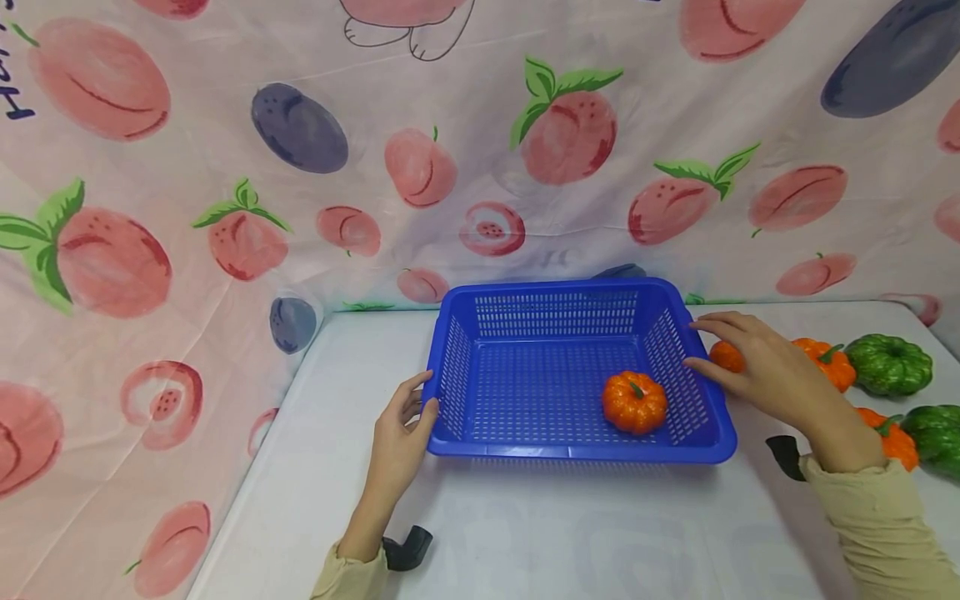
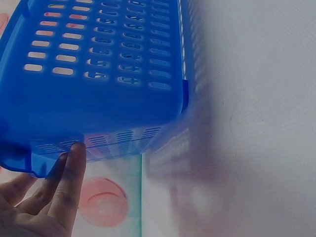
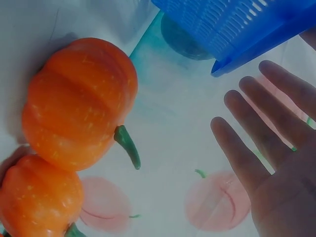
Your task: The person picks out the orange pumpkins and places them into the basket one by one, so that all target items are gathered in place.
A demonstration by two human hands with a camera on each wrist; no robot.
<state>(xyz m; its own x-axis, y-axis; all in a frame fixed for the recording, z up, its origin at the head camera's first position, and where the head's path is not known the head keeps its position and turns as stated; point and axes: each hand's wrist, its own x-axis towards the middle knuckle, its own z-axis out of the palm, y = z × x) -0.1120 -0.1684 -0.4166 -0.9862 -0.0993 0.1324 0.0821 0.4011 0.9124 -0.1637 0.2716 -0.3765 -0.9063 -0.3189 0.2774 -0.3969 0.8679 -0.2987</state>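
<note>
A blue plastic basket (image 1: 555, 392) with slotted walls stands on the white table, and a small orange pumpkin (image 1: 634, 402) with a green stem lies inside at its right. At the basket's left side, my left hand (image 1: 402, 433) has its thumb and fingertips right at the rim. The left wrist view shows those fingers fairly straight against the outer wall (image 2: 98, 98) under the rim. Beside the right rim is my right hand (image 1: 772, 371), thumb and fingertips close to the edge. Its fingers (image 3: 242, 150) look straight and spread in the right wrist view, holding nothing.
Right of the basket, partly behind my right arm, lie more orange pumpkins (image 1: 827, 362) and green ones (image 1: 889, 365). A fruit-printed cloth (image 1: 480, 167) hangs behind the table and along its left. Black straps (image 1: 408, 548) show at both wrists.
</note>
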